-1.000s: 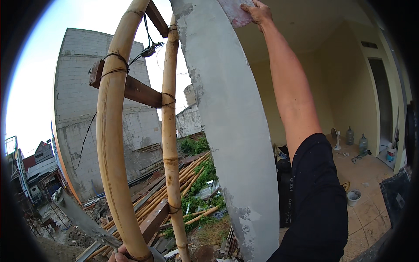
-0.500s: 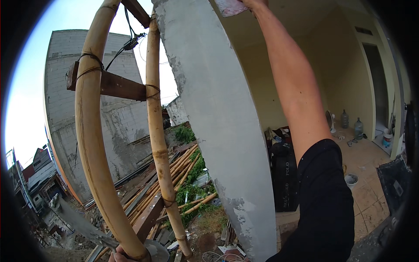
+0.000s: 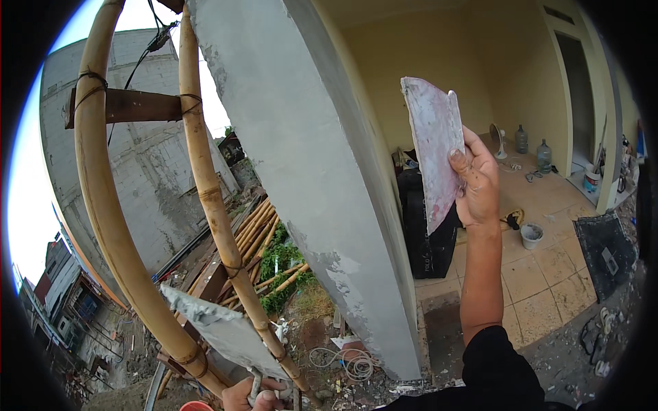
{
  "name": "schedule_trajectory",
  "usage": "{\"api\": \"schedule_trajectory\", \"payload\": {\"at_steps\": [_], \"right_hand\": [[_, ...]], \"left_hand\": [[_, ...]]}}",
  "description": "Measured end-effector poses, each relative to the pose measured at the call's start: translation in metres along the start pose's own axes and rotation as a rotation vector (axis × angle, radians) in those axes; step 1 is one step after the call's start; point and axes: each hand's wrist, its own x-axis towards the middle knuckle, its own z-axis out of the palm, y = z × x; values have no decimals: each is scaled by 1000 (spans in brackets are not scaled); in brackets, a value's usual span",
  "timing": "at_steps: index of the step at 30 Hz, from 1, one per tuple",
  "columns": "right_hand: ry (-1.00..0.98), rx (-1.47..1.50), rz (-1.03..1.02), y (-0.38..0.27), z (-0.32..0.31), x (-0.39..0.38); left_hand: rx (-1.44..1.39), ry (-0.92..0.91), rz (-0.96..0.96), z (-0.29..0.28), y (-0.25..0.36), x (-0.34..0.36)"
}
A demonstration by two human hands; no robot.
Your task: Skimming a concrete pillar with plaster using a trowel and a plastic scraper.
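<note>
My right hand (image 3: pixel 478 179) is raised beside the wall, fingers wrapped round a flat plastering blade (image 3: pixel 433 144). The blade is whitish pink with smears on its face, and it stands apart from the wall. At the bottom, my left hand (image 3: pixel 255 395) grips the bent metal handle of a plastering trowel (image 3: pixel 223 332). Grey plaster coats the trowel's plate and lies thickly along its far edge. Between the two hands rises a narrow grey plastered wall (image 3: pixel 301 137), smooth above and patchy lower down.
Bamboo poles (image 3: pixel 113 226) with a wooden crosspiece (image 3: pixel 140 107) stand at left, close to the trowel. Below lie stacked bamboo (image 3: pixel 257 229) and a coiled hose (image 3: pixel 356 365). Inside at right are a black box (image 3: pixel 418 250), a bucket (image 3: pixel 531 235) and a dark mat (image 3: pixel 604 257).
My right hand has come down from the top of the wall with the blade, away from the surface. The left hand and trowel have moved right and up in view. The view has shifted.
</note>
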Motion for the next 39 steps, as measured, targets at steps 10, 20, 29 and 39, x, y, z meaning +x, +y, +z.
{"api": "schedule_trajectory", "payload": {"at_steps": [10, 20, 29, 39], "right_hand": [[26, 519, 788, -15, -65, -137], [-29, -335, 900, -69, -31, -214], [266, -421, 945, -59, 8, -285], [470, -615, 1171, -33, 0, -353]], "left_hand": [[150, -492, -29, 66, -103, 74], [334, -637, 352, 52, -144, 77], [376, -553, 381, 28, -205, 55], [364, -690, 383, 18, -269, 25]]}}
